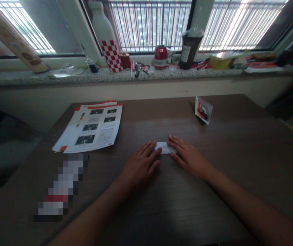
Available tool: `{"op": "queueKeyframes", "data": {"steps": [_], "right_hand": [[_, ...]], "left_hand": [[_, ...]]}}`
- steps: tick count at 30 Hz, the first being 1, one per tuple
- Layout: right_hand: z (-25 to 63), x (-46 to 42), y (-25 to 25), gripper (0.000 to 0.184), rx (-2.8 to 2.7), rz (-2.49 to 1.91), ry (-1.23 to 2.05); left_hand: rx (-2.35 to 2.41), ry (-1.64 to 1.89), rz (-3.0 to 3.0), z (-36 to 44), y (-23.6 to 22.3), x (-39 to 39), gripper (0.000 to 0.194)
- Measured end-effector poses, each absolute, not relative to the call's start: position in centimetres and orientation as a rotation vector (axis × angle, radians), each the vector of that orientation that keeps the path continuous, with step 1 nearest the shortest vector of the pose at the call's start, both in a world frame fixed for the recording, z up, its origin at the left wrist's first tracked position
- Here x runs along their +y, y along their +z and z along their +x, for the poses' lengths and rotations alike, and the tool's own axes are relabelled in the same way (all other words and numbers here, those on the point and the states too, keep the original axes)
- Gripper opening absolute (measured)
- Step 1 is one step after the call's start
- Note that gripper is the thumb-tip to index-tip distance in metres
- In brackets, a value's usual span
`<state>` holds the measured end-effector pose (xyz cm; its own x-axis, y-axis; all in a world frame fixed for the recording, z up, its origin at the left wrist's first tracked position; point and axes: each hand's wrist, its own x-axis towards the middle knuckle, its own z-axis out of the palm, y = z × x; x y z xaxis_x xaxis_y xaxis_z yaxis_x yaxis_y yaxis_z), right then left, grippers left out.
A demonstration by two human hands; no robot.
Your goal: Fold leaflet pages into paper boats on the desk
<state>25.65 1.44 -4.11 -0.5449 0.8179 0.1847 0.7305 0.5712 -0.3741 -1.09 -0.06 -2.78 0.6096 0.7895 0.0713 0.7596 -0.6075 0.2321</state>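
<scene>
A small folded strip of white printed paper (pixel 164 148) lies flat on the brown table (pixel 146 123). My left hand (pixel 142 160) rests at its left end, fingers stretched out and touching the paper. From the other side, my right hand (pixel 188 157) lies with spread fingers over the right end. Both palms face down, and the fingertips cover the strip's two ends, so only its middle shows. Fine print is visible on it but too small to read.
Printed sheets (pixel 92 128) lie at the table's back left, above a pixelated object (pixel 65 184). A small clear-and-white packet (pixel 203 110) stands tilted at the back right. On the windowsill (pixel 71 79) are a checkered bottle (pixel 110 51), a red can (pixel 160 57) and a dark cup (pixel 189 49).
</scene>
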Motion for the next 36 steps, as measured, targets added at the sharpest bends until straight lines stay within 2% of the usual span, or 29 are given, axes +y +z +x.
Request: {"op": "queueKeyframes", "data": {"steps": [12, 19, 21, 26, 32, 36], "right_hand": [[25.8, 2.1, -3.7, 0.041, -2.399, -1.139, 0.344], [25.5, 1.9, -3.7, 0.046, -2.378, -1.165, 0.366], [25.4, 1.8, -3.7, 0.045, -2.371, -1.173, 0.374], [25.0, 1.9, -3.4, 0.040, -2.315, -1.187, 0.434], [24.7, 1.7, -3.7, 0.033, -2.225, -1.202, 0.576], [24.7, 1.2, -3.4, 0.019, -2.154, -1.217, 0.677]], "left_hand": [[1.286, 0.442, 2.597, -1.4, -2.2, 0.8, 0.039], [1.271, 0.571, 2.581, -1.5, -2.5, 1.2, 0.022], [1.269, 0.576, 2.569, -1.5, -2.5, 1.2, 0.024], [1.342, 0.625, 2.531, -1.3, -2.6, 1.1, 0.045], [1.352, 0.811, 2.367, -1.2, -1.7, 0.9, 0.021], [1.347, 0.866, 2.278, -1.4, -1.2, 1.0, 0.013]]}}
